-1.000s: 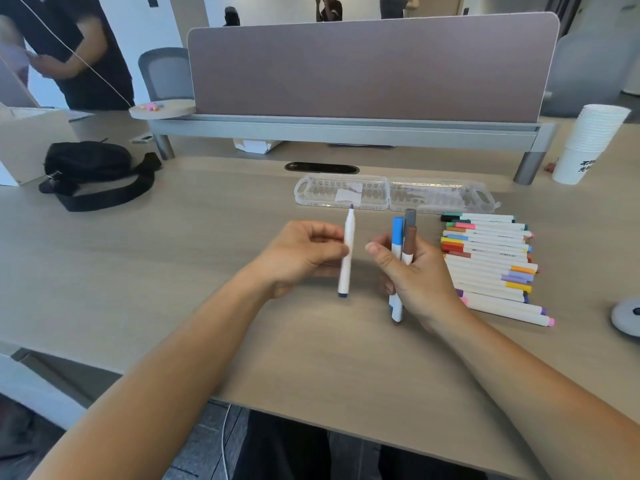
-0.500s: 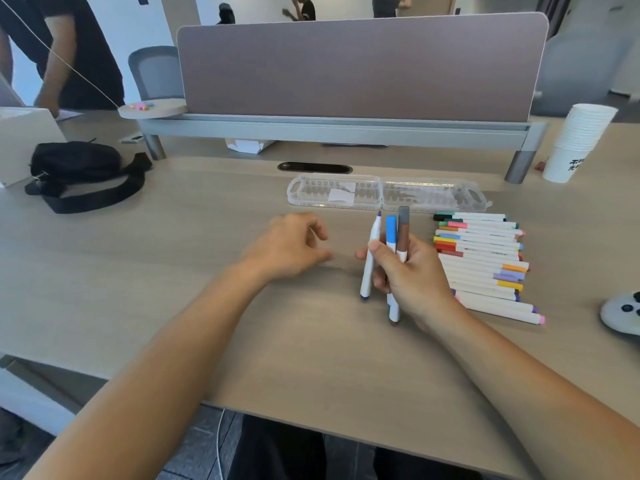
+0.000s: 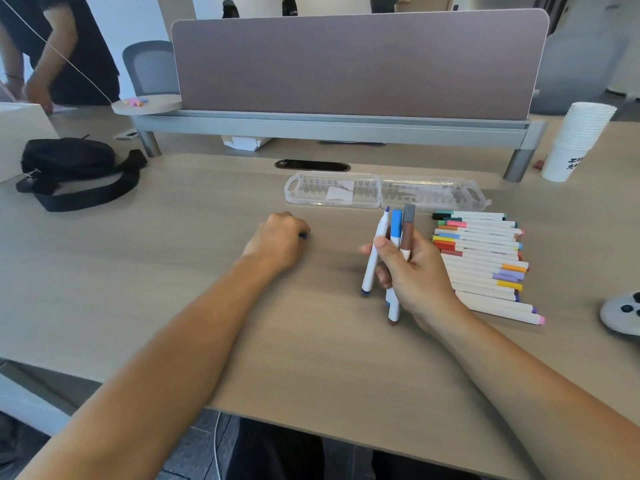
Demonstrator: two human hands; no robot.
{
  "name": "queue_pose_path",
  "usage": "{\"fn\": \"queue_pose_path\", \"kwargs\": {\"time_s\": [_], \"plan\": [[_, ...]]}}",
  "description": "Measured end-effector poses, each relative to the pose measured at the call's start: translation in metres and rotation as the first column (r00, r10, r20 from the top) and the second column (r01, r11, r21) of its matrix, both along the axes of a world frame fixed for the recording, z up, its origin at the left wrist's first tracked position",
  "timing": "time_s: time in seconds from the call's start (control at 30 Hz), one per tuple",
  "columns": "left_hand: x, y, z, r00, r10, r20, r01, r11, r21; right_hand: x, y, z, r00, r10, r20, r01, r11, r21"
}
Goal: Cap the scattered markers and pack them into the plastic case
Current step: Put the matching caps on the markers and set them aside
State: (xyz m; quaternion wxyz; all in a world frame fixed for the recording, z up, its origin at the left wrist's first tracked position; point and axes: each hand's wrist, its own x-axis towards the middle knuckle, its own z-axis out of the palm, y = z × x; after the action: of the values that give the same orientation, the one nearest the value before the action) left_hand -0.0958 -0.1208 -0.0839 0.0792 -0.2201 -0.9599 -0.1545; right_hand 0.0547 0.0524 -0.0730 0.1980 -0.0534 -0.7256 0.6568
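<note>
Packing looks unstarted: the case [image 3: 332,192] lies open, holding no markers, behind a capped row [image 3: 485,252], while the right hand [image 3: 414,275] clamps three markers [image 3: 396,225], one uncapped, and the left hand [image 3: 277,242] curls round a dark cap [image 3: 304,235].

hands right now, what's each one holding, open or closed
Left hand: curled on a small dark blue cap, mostly hidden.
Right hand: gripping three markers, one of them uncapped.

Surface [image 3: 173,289]: matt wood-grain laminate. Case [image 3: 381,194]: clear glossy plastic. Markers [image 3: 481,271]: smooth white barrels, probably plastic. Bag [image 3: 69,164]: black cloth.
</note>
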Motion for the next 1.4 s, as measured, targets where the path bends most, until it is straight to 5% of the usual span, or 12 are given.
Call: {"fn": "queue_pose_path", "kwargs": {"time_s": [0.23,0.33,0.4,0.47,0.57,0.67,0.77,1.13,1.4], "plan": [[0.006,-0.002,0.006,0.99,0.067,0.123,-0.064,0.998,-0.027,0.001,-0.001,0.0,1.0,0.013,0.005,-0.013,1.0,-0.01],[0.013,0.0,0.01,0.978,0.082,0.192,-0.121,0.972,0.203,0.001,-0.001,0.001,1.0,0.013,0.005,-0.013,1.0,-0.005],[0.02,0.002,0.015,0.946,-0.034,0.322,-0.166,0.803,0.573,0.001,-0.001,0.001,1.0,0.009,0.01,-0.009,1.0,0.005],[0.031,0.004,0.025,0.893,-0.245,0.377,-0.205,0.524,0.827,0.0,-0.001,0.0,1.0,0.005,0.02,-0.006,1.0,0.014],[0.049,0.009,0.042,0.841,-0.464,0.276,-0.159,0.276,0.948,0.001,-0.001,0.0,0.999,0.019,0.042,-0.02,0.999,0.032],[0.061,0.015,0.048,0.804,-0.559,0.202,-0.151,0.137,0.979,0.002,-0.001,-0.001,0.998,0.053,0.04,-0.054,0.998,0.036],[0.068,0.019,0.048,0.806,-0.574,0.146,-0.067,0.157,0.985,0.002,-0.002,0.0,0.996,0.073,0.06,-0.074,0.997,0.028],[0.078,0.025,0.035,0.878,-0.475,0.048,0.212,0.477,0.853,0.005,-0.005,-0.003,0.991,0.124,0.058,-0.129,0.988,0.089],[0.08,0.021,0.037,0.881,-0.468,-0.068,0.29,0.421,0.859,0.003,-0.001,-0.009,0.991,0.126,0.046,-0.134,0.939,0.317]]}}
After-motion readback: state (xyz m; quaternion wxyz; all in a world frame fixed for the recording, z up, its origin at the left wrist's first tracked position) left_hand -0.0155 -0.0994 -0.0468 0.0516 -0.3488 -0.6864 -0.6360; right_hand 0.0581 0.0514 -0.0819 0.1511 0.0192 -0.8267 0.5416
